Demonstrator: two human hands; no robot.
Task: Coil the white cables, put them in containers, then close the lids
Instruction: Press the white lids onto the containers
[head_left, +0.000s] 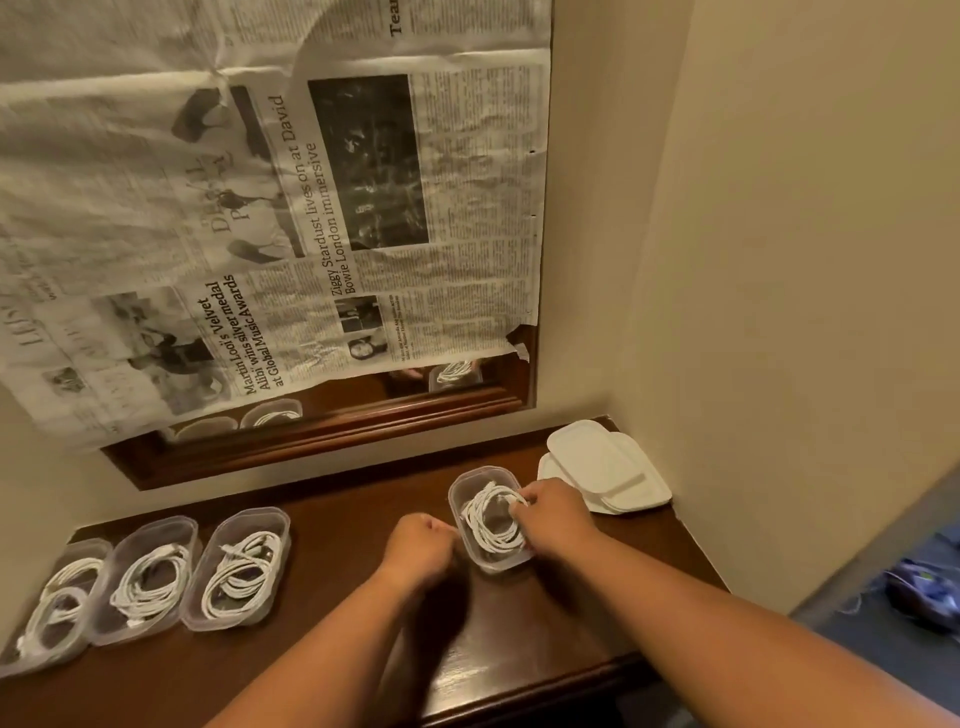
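Pressing the coil (492, 526) into the container (497, 564), the right hand (554, 512) grips it (left hand (421, 545) clenched beside); loops should stay under its rim.

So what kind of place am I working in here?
Probably a room in a home, perhaps a bedroom corner: a dark wooden dresser top, a wood-framed mirror papered over with newspaper, and cream walls.

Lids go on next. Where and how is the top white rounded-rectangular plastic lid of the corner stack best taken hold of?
Likely pinch the top white plastic lid at its raised left rim, coming from the front-left over the dark wooden table: the beige walls close its far and right sides, and that rim lies exposed atop the lids beneath.
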